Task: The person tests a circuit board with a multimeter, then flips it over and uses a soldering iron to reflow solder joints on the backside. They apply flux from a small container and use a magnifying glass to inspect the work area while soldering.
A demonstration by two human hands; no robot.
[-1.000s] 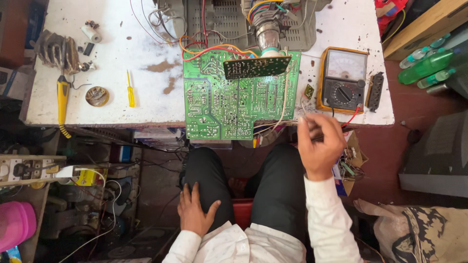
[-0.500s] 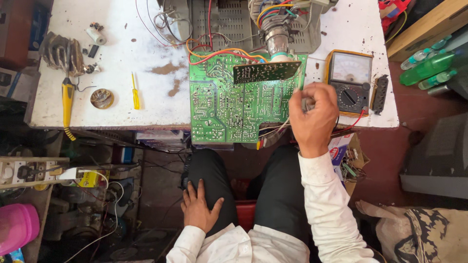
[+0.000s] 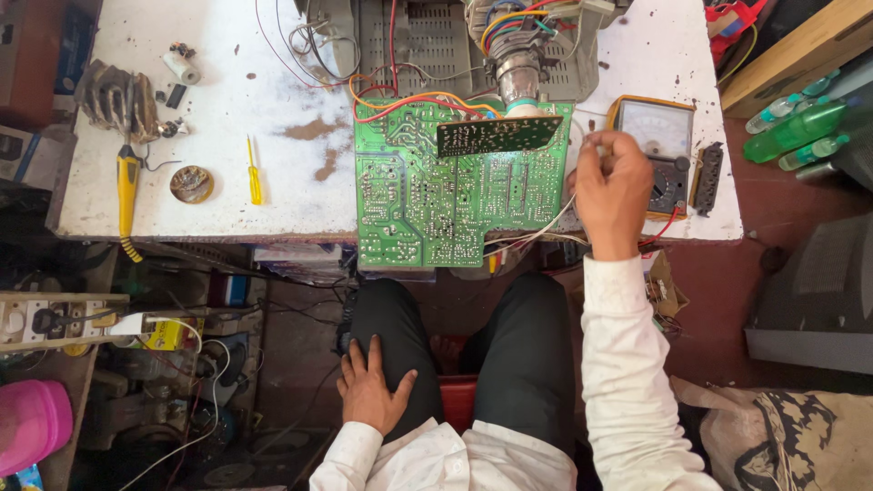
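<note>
Overhead, the right hand (image 3: 614, 195) pinches something unclear at three o'clock of the green circuit board (image 3: 455, 186) (by the multimeter (image 3: 657, 136)); steadiness seems key

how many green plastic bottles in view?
3. All lie at the right edge, beside the white table: a large green bottle, a smaller bottle above it, another small bottle below it. More may be hidden past the frame edge.
</note>
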